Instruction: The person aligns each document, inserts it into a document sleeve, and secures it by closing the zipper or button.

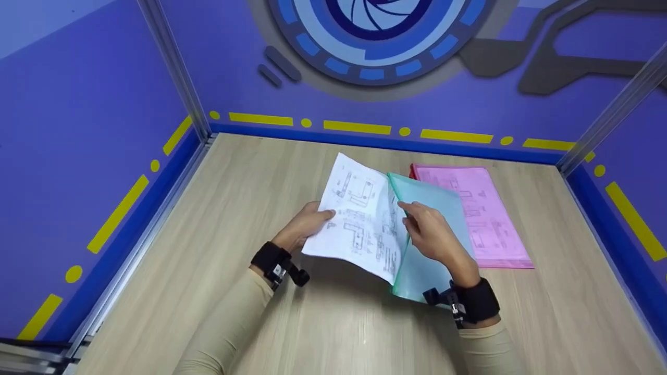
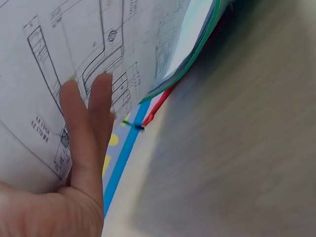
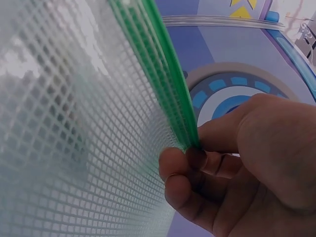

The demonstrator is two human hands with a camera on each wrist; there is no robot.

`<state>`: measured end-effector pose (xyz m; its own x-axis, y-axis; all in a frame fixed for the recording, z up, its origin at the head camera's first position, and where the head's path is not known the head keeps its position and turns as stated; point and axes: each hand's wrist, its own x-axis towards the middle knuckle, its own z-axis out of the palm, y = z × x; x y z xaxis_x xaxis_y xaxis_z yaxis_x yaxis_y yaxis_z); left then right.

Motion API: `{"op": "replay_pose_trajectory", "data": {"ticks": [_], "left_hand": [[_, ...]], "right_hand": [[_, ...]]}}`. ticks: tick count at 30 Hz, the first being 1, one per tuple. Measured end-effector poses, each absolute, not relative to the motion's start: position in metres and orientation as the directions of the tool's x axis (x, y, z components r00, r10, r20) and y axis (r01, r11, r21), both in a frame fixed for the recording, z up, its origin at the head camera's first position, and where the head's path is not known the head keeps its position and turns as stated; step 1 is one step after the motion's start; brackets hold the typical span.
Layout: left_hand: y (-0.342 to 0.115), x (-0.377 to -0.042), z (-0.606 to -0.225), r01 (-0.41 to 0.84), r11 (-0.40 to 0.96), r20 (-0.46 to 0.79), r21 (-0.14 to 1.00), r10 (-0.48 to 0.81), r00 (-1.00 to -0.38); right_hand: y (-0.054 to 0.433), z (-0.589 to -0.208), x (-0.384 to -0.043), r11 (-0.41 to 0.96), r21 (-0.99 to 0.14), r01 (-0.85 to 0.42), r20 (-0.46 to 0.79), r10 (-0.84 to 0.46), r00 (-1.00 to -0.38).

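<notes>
A white sheet of paper [image 1: 359,208] printed with technical drawings is lifted over the table, slightly bowed. My left hand [image 1: 307,221] grips its left edge, thumb on the printed face; in the left wrist view two fingers [image 2: 81,128] lie extended along the drawings. The sheet's right side meets the green-edged opening of a translucent mesh zip pouch [image 1: 440,195]. My right hand [image 1: 430,232] pinches that edge; the right wrist view shows thumb and fingers on the green zip strip [image 3: 170,74], with the mesh to its left.
A pink zip pouch [image 1: 495,224] with a printed sheet inside lies on the wooden table [image 1: 234,182] at the right, partly behind the green pouch. Blue-purple panels [image 1: 338,104] with metal corner posts [image 1: 174,62] enclose the table at the back and sides.
</notes>
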<state>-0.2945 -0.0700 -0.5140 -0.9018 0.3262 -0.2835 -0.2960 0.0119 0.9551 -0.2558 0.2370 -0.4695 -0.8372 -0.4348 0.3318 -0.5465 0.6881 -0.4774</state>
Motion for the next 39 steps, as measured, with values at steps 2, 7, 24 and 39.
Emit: {"op": "replay_pose_trajectory", "data": {"ticks": [2, 7, 24, 39], "left_hand": [[-0.067, -0.293, -0.517, -0.309, 0.005, -0.295, 0.951, 0.311, -0.904], [-0.058, -0.286, -0.520, -0.295, 0.035, -0.291, 0.955, 0.304, -0.907], [-0.038, -0.280, -0.517, -0.156, 0.062, -0.168, 0.986, 0.438, -0.883], [-0.021, -0.283, -0.511, -0.062, 0.190, -0.151, 0.980, 0.498, -0.854]], "right_hand": [[0.236, -0.470, -0.256, 0.687, -0.480, -0.546, 0.334, -0.433, -0.837], [0.232, -0.470, -0.256, 0.685, -0.495, -0.535, 0.334, -0.418, -0.845], [0.221, -0.475, -0.254, 0.694, -0.513, -0.505, 0.371, -0.352, -0.859], [0.214, -0.474, -0.252, 0.698, -0.469, -0.542, 0.387, -0.389, -0.836]]}}
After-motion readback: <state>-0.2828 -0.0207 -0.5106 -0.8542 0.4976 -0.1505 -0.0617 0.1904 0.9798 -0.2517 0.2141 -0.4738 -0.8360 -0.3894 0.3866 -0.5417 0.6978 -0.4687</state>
